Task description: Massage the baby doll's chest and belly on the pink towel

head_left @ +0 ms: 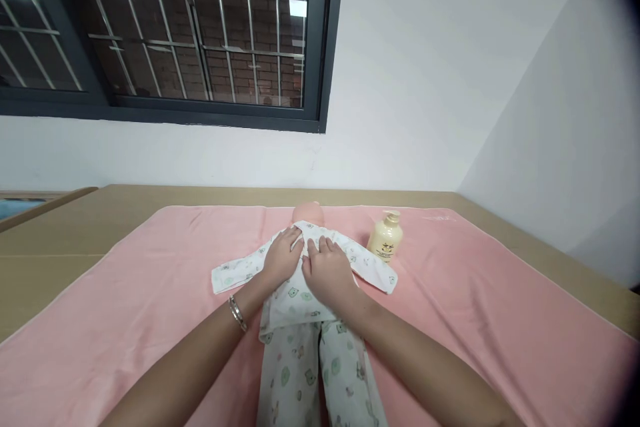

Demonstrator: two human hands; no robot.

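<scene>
Patterned white trousers lie nearest, legs side by side on a pink sheet, their waist under the hem of a matching white top. On the upper part of the top rest the left hand (a silvery bracelet circles its wrist) and the right hand, both opened out, fingers loosely extended, with hold of nothing that shows. The top lies spread beneath them, sleeves stretched to either side. Just beyond its right-hand sleeve stands a cream pump bottle; its contents can't be made out, and the dark printing on it is too small to read. Past the top's collar shows a rounded pink head, probably a doll's. Farther beyond the top come a wooden surface, a white wall and, up to the left, a barred window.
</scene>
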